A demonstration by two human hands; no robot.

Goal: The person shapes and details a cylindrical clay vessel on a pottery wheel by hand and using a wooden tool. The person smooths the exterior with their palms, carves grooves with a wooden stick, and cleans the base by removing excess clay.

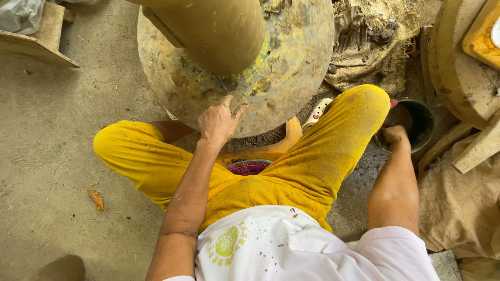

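Under the left hand's fingers (237,110) the round wheel (291,67) is mottled tan with yellow-green patches. Above them stands a plain ochre clay pot (219,31). Beside the right hand's fingers (391,134), the bucket (424,122) is dark green.

Single head view, looking steeply down, close over lap, wheel disc (291,67) ahead.
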